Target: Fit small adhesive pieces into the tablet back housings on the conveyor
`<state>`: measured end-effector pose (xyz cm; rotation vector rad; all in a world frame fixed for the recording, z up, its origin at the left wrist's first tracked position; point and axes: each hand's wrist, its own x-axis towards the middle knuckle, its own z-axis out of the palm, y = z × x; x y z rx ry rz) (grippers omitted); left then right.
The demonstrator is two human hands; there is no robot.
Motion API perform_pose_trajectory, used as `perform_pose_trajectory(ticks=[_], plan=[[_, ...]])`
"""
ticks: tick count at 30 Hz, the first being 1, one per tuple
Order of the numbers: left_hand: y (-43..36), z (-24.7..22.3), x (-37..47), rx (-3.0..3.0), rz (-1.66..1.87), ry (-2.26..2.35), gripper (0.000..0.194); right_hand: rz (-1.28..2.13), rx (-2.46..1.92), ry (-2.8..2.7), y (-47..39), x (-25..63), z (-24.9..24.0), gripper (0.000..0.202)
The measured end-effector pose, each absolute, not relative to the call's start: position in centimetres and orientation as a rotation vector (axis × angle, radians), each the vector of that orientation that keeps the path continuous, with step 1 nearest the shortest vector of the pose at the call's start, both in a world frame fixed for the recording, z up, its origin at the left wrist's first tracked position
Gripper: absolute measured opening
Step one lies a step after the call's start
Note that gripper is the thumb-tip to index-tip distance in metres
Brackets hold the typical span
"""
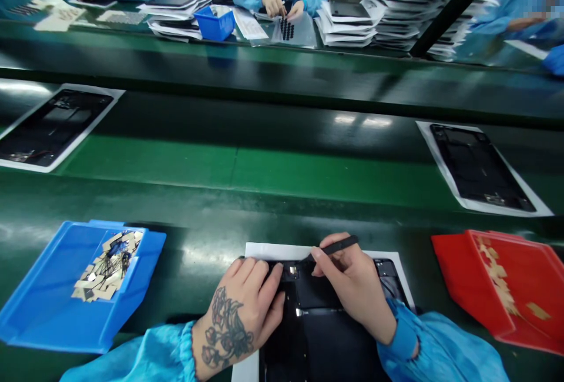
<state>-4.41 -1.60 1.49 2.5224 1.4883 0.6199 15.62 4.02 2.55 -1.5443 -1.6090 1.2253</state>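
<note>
An opened black tablet housing [343, 341] lies in front of me on a white sheet [250, 367]. My left hand [242, 311], tattooed on its back, rests over the upper left edge of the housing, with its fingers curled and touching it. My right hand [352, 288] pinches a slim black stick tool [341, 245], like a spudger. The tool slants down to the left, its thin end near the upper inside part of the housing, beside a small metallic part [293, 270]. Part of the housing is hidden under both hands.
A blue bin [44, 305] of small pale pieces with dark wires stands left; a red bin [467, 288] with tan pieces stands right. Two more tablet housings lie on sheets, far left [57, 126] and far right [480, 164]. Across the green bench [198, 156], co-workers sit near stacks [396, 6].
</note>
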Motion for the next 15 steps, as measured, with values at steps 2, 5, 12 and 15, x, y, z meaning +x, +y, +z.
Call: perform_pose_trajectory(ticks=[2, 5, 12, 15], plan=[[-1.53, 1.43, -4.43, 2.514, 0.658, 1.465, 0.032, 1.191, -1.542, -1.640, 3.89, 15.64, 2.49, 0.018], [-1.40, 1.40, -4.54, 2.498, 0.646, 1.405, 0.035, 1.123, -1.517, -1.699, 3.72, 15.60, 2.52, 0.014], [-1.17, 1.95, -4.60, 2.371, 0.499, 1.389, 0.042, 0.898, -1.434, -1.845, 3.66, 15.61, 2.91, 0.008], [-1.02, 2.17, -4.27, 2.345, 0.448, 1.400, 0.046, 0.762, -1.398, -1.840, 3.80, 15.91, 2.92, 0.007]])
